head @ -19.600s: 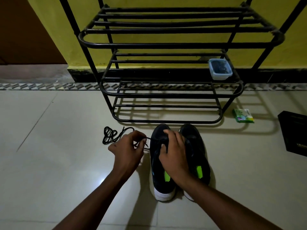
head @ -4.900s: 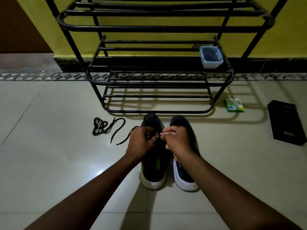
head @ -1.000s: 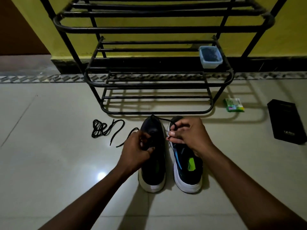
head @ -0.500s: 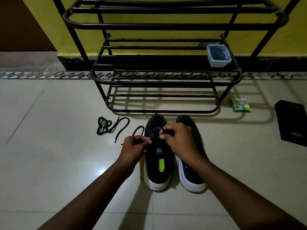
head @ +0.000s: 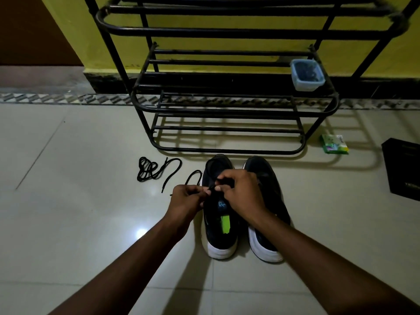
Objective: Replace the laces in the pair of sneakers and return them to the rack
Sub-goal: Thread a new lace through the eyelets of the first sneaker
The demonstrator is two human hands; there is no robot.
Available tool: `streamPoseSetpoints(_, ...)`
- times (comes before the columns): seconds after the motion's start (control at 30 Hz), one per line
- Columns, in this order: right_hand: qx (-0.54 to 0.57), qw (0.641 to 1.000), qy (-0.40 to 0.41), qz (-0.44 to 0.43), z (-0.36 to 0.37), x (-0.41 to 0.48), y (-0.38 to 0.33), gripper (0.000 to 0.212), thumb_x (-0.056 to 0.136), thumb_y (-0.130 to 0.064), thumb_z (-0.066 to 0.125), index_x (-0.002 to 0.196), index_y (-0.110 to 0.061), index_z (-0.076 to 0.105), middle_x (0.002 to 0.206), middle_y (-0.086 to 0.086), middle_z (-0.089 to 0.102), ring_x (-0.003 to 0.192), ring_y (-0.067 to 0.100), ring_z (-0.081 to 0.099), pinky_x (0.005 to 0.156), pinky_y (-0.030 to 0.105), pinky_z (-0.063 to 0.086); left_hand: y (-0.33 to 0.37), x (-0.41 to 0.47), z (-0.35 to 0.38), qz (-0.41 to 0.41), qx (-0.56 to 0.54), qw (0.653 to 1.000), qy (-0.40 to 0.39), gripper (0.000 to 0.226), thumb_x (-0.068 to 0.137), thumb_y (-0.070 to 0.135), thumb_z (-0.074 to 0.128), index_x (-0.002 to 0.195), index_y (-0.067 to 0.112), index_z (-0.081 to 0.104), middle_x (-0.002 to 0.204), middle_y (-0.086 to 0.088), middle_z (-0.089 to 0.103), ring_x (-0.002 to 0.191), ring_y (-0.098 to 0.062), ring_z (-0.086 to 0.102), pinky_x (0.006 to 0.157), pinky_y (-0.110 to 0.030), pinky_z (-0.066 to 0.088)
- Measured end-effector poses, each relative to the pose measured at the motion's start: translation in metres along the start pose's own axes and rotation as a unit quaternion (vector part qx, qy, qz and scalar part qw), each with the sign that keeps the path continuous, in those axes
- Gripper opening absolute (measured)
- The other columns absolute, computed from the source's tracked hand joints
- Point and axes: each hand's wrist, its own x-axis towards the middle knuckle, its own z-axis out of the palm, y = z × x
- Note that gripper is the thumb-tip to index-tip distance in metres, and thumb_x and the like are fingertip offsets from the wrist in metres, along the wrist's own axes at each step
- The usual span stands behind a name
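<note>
Two dark sneakers with white soles stand side by side on the floor, toes toward the rack: the left sneaker [head: 221, 226] and the right sneaker [head: 269, 194]. Both hands work over the left sneaker's eyelets. My left hand [head: 187, 201] pinches a black lace [head: 193, 177] at the shoe's left edge. My right hand [head: 241, 193] pinches the same lace over the tongue. A second black lace [head: 151, 170] lies bunched on the tiles to the left. The black metal shoe rack [head: 227, 110] stands just beyond the shoes.
A small clear container [head: 307, 75] with dark contents sits on the rack's middle shelf, at the right. On the floor to the right lie a green packet [head: 334, 144] and a black box [head: 403, 167]. A yellow wall backs the rack.
Over the last second my right hand came back from over the right sneaker to the left sneaker's tongue, drawing the lace in. Both hands now meet over the eyelets.
</note>
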Motion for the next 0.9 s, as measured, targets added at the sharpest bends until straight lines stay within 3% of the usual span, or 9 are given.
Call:
streamPoseSetpoints(0.1, 0.024, 1.000, 0.006, 0.014, 0.001, 0.000, 0.001, 0.018, 0.078, -0.010, 0.083, 0.086, -0.024, 0.075, 0.083, -0.009, 0.073, 0.074, -0.002, 0.067, 0.067, 0.003, 0.045, 0.000, -0.001, 0.001, 0.006, -0.002, 1.000, 0.001, 0.011, 0.093, 0.001, 0.067, 0.093, -0.007, 0.074, 0.085, -0.038, 0.065, 0.079, -0.029, 0.064, 0.097, -0.051, 0.054)
streamPoseSetpoints(0.23, 0.072, 0.997, 0.022, 0.020, 0.004, -0.004, 0.001, 0.021, 0.077, -0.008, 0.083, 0.077, -0.024, 0.071, 0.076, -0.011, 0.072, 0.071, -0.003, 0.067, 0.066, 0.007, 0.048, -0.001, -0.001, 0.001, 0.011, -0.001, 1.000, 0.000, 0.010, 0.093, 0.000, 0.066, 0.090, -0.005, 0.075, 0.077, -0.024, 0.067, 0.076, -0.027, 0.064, 0.095, -0.052, 0.054)
streamPoseSetpoints(0.37, 0.083, 0.996, 0.039, 0.021, 0.012, -0.007, 0.005, 0.017, 0.079, -0.009, 0.081, 0.075, -0.021, 0.069, 0.075, -0.011, 0.072, 0.072, 0.001, 0.068, 0.071, 0.022, 0.057, -0.001, -0.001, 0.001, 0.011, 0.002, 1.000, 0.003, 0.009, 0.092, 0.000, 0.067, 0.090, -0.003, 0.076, 0.077, -0.023, 0.068, 0.075, -0.027, 0.063, 0.096, -0.053, 0.053)
streamPoseSetpoints(0.43, 0.063, 0.997, 0.040, 0.020, 0.014, -0.008, 0.007, 0.015, 0.080, -0.011, 0.081, 0.077, -0.021, 0.069, 0.077, -0.010, 0.071, 0.074, 0.002, 0.067, 0.072, 0.025, 0.058, 0.000, -0.002, 0.001, 0.014, 0.001, 1.000, 0.000, 0.010, 0.092, 0.001, 0.067, 0.090, -0.003, 0.076, 0.082, -0.031, 0.069, 0.077, -0.028, 0.064, 0.096, -0.053, 0.053)
streamPoseSetpoints(0.53, 0.003, 0.999, 0.050, 0.000, 0.016, -0.008, 0.009, 0.014, 0.080, -0.015, 0.080, 0.083, -0.024, 0.070, 0.085, -0.004, 0.068, 0.077, 0.010, 0.065, 0.071, 0.029, 0.057, 0.000, -0.002, 0.002, 0.019, 0.000, 1.000, 0.006, 0.014, 0.093, -0.001, 0.064, 0.087, -0.003, 0.076, 0.088, -0.037, 0.067, 0.076, -0.027, 0.064, 0.089, -0.045, 0.057)
streamPoseSetpoints(0.6, -0.037, 0.998, 0.054, -0.019, 0.015, -0.008, 0.008, 0.013, 0.079, -0.018, 0.080, 0.085, -0.026, 0.071, 0.087, 0.000, 0.063, 0.076, 0.016, 0.061, 0.067, 0.027, 0.052, 0.000, -0.001, 0.002, 0.013, -0.011, 1.000, 0.007, 0.022, 0.096, -0.002, 0.057, 0.086, -0.001, 0.076, 0.077, -0.026, 0.068, 0.075, -0.026, 0.064, 0.082, -0.037, 0.056)
streamPoseSetpoints(0.7, -0.069, 0.996, 0.055, -0.034, 0.015, -0.008, 0.008, 0.012, 0.078, -0.021, 0.079, 0.087, -0.025, 0.072, 0.084, 0.001, 0.059, 0.072, 0.018, 0.057, 0.062, 0.022, 0.042, 0.002, -0.004, 0.001, 0.020, -0.015, 0.999, -0.024, 0.026, 0.102, 0.003, 0.051, 0.093, -0.003, 0.075, 0.090, -0.019, 0.076, 0.086, -0.029, 0.072, 0.084, -0.034, 0.058)
streamPoseSetpoints(0.8, -0.063, 0.995, 0.066, -0.030, 0.016, -0.010, 0.009, 0.012, 0.077, -0.023, 0.079, 0.088, -0.025, 0.075, 0.083, 0.005, 0.063, 0.073, 0.022, 0.062, 0.063, 0.025, 0.050, 0.001, -0.006, 0.002, 0.040, 0.006, 0.999, -0.024, 0.018, 0.100, -0.001, 0.055, 0.097, -0.005, 0.073, 0.090, -0.020, 0.076, 0.082, -0.023, 0.072, 0.073, -0.026, 0.058)
streamPoseSetpoints(0.9, -0.026, 0.997, 0.067, -0.013, 0.018, -0.012, 0.011, 0.016, 0.079, -0.023, 0.079, 0.095, -0.024, 0.079, 0.086, 0.007, 0.070, 0.079, 0.021, 0.066, 0.071, 0.030, 0.056, 0.000, -0.004, 0.002, 0.049, 0.011, 0.999, -0.010, 0.010, 0.092, -0.009, 0.062, 0.096, -0.008, 0.071, 0.090, -0.022, 0.074, 0.080, -0.024, 0.072, 0.072, -0.027, 0.059)
